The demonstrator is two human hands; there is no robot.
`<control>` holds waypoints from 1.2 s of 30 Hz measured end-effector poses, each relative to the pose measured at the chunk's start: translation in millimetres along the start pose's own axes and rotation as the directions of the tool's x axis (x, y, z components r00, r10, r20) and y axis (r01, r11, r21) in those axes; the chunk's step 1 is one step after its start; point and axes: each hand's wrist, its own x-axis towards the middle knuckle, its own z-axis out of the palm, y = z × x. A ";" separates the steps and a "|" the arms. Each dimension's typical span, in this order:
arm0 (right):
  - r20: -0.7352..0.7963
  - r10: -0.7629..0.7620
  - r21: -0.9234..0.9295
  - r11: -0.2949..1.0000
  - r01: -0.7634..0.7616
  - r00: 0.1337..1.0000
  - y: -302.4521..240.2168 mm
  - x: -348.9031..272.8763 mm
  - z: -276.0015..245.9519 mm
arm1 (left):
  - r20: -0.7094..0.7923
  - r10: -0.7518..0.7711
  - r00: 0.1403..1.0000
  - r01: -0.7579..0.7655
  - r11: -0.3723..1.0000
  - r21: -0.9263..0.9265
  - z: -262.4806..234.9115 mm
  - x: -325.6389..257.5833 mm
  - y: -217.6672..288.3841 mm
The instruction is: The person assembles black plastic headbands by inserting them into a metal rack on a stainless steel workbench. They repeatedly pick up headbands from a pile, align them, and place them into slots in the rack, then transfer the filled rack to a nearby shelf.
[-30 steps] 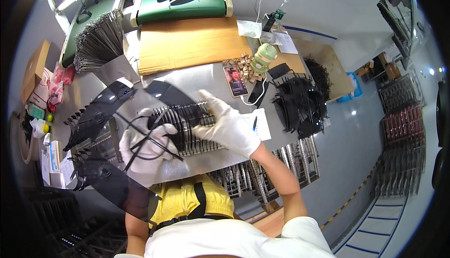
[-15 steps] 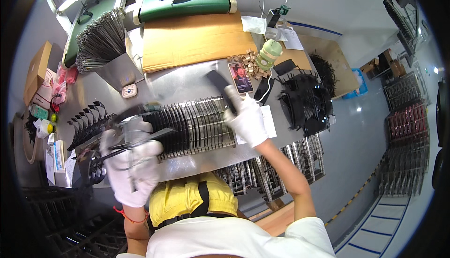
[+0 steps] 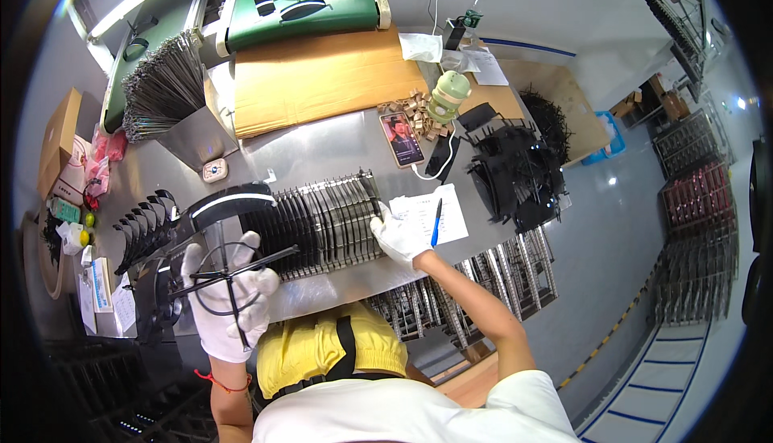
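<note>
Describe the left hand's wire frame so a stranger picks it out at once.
On the metal table, find the long row of black curved pieces. Near its left end is the white-gloved left hand. The wire frame in it has a ring crossed by rods, unlike the plain curved pieces.

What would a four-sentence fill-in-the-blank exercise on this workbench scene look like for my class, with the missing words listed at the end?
1. The left hand and the right hand both wear white ____.
2. The black rod frame is held in the person's ____ hand.
3. A blue ____ lies on the white paper.
4. The conveyor belt beyond the cardboard sheet is coloured ____.

Missing words: gloves; left; pen; green.
</note>
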 end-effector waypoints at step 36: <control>-0.119 -0.146 -0.302 0.948 0.104 0.982 -22.0 9.4 -27.4 | 0.361 0.673 0.646 -0.707 0.347 0.616 1.2 8.2 32.6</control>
